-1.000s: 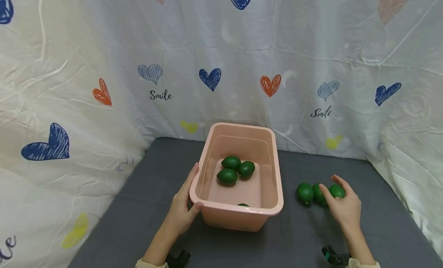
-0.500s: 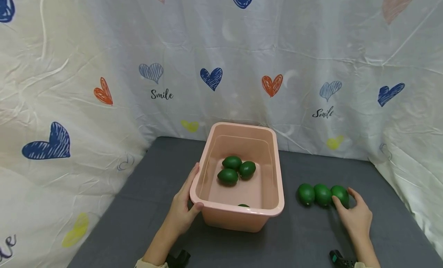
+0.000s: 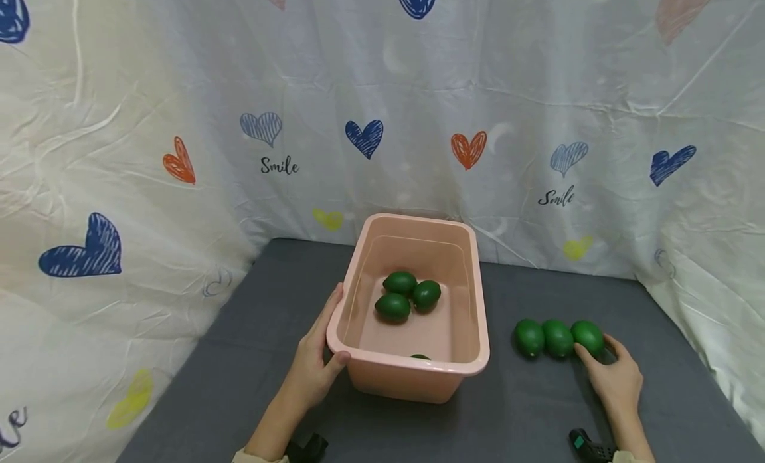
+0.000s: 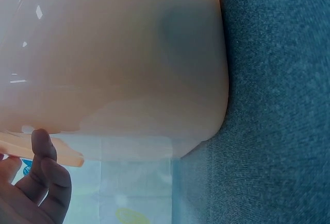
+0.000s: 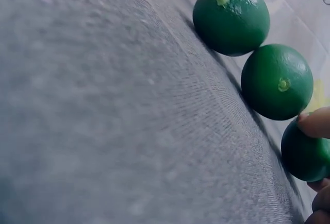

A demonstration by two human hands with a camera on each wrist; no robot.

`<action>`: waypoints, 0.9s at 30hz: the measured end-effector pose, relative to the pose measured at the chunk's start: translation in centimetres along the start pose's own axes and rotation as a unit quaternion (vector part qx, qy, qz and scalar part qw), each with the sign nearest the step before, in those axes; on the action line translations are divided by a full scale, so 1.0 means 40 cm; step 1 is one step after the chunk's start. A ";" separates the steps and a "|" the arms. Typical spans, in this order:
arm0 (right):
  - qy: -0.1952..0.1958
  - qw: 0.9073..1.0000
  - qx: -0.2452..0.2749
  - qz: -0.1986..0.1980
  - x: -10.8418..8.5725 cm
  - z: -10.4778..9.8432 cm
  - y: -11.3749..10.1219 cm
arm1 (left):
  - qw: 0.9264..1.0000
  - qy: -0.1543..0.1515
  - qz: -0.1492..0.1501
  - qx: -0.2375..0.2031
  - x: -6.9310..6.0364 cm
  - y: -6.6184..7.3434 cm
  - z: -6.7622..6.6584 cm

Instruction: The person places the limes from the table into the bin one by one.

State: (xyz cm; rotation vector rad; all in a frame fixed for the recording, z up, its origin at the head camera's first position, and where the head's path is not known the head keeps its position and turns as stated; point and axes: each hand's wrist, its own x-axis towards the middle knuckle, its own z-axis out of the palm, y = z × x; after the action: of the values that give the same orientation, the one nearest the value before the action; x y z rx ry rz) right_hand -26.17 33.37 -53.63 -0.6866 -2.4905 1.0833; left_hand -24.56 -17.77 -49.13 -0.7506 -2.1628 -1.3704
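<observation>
A pink plastic tub (image 3: pixel 403 381) stands mid-table, its near left corner gripped by my left hand (image 3: pixel 312 362), thumb and fingers at the rim. Inside it lie several green limes (image 3: pixel 392 307); only the top of one shows over the near rim. Through the tub's wall (image 4: pixel 118 64) in the left wrist view a dark round shadow shows. To the tub's right, three limes sit in a touching row. My right hand (image 3: pixel 617 380) has its thumb and fingers around the rightmost lime (image 3: pixel 588 337), which rests on the table. The other two limes (image 5: pixel 277 82) are beside it.
A dark grey cloth covers the table (image 3: pixel 514 423). Behind and to the left hangs a white curtain (image 3: pixel 412 84) printed with hearts and the word "Smile". Both wrists wear a black device (image 3: pixel 588 445).
My right hand has moved right and toward me, from over the row of limes to the rightmost one, taking hold of it. The left hand and tub stay put.
</observation>
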 end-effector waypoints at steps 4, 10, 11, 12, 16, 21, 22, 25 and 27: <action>-0.001 1.000 0.006 -0.002 0.005 0.004 0.005 | 1.000 0.000 -0.001 -0.001 0.000 -0.001 0.000; 0.000 1.000 0.011 0.000 0.005 0.004 0.004 | 1.000 0.003 -0.006 0.003 -0.003 0.000 -0.001; 0.001 1.000 0.012 -0.001 0.005 0.004 0.004 | 1.000 0.003 -0.007 0.004 -0.004 0.000 -0.002; 0.002 1.000 0.012 -0.002 0.005 0.003 0.004 | 1.000 0.003 -0.007 0.005 -0.004 0.000 -0.002; 0.005 1.000 0.017 -0.008 0.003 0.003 0.004 | 1.000 0.002 -0.009 0.009 -0.004 0.001 -0.002; 0.011 1.000 0.023 -0.014 -0.001 0.000 0.005 | 1.000 -0.002 -0.011 0.010 -0.001 0.003 -0.002; 0.012 1.000 0.024 -0.014 -0.001 -0.002 0.002 | 1.000 -0.002 -0.010 0.009 -0.001 0.003 -0.002; 0.014 0.999 0.026 -0.017 -0.002 -0.011 -0.009 | 1.000 -0.001 -0.009 0.009 0.000 0.003 -0.002; 0.019 0.999 0.029 -0.022 -0.002 -0.018 -0.019 | 1.000 -0.001 -0.008 0.009 0.001 0.002 -0.001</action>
State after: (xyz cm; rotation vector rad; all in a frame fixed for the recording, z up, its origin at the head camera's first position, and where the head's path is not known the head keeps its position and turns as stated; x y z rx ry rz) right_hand -25.99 33.30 -52.58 -0.6264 -2.4207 1.1128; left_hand -24.52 -17.78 -49.05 -0.7294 -2.1853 -1.3564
